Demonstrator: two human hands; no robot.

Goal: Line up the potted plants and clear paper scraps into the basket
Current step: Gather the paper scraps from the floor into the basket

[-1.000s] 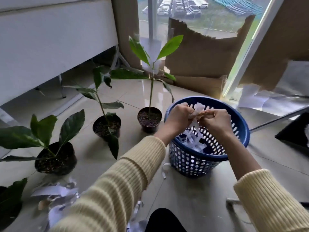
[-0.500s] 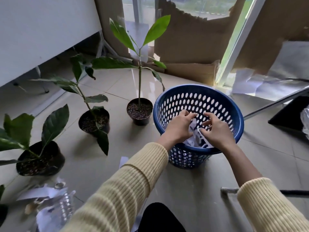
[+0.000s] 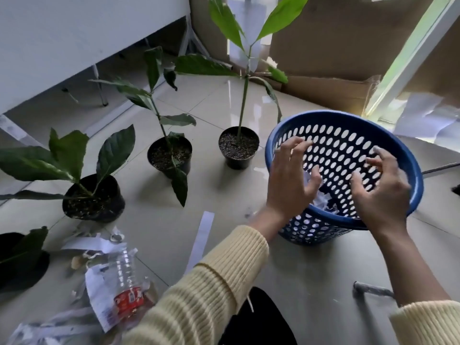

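Observation:
A blue perforated basket [image 3: 408,158] stands on the tiled floor at the right, with white paper scraps [image 3: 321,204] lying in its bottom. My left hand [image 3: 290,180] and my right hand [image 3: 380,190] hover over its near rim, both with fingers spread and nothing in them. Three black potted plants run in a diagonal line to the left: one [image 3: 238,148] beside the basket, one [image 3: 169,155] in the middle, one [image 3: 92,197] nearer me. A fourth pot [image 3: 22,260] sits at the left edge. More paper scraps [image 3: 99,282] and a long strip [image 3: 200,239] lie on the floor.
A crushed clear plastic bottle [image 3: 125,282] with a red label lies among the scraps at lower left. Torn cardboard [image 3: 331,90] leans against the window behind the basket. A white desk [image 3: 74,33] overhangs the back left. A grey metal bar [image 3: 372,291] lies at the lower right.
Both hands have let go of the paper scraps into the basket, opened, and lifted to just above its near rim. The camera has tilted down and left.

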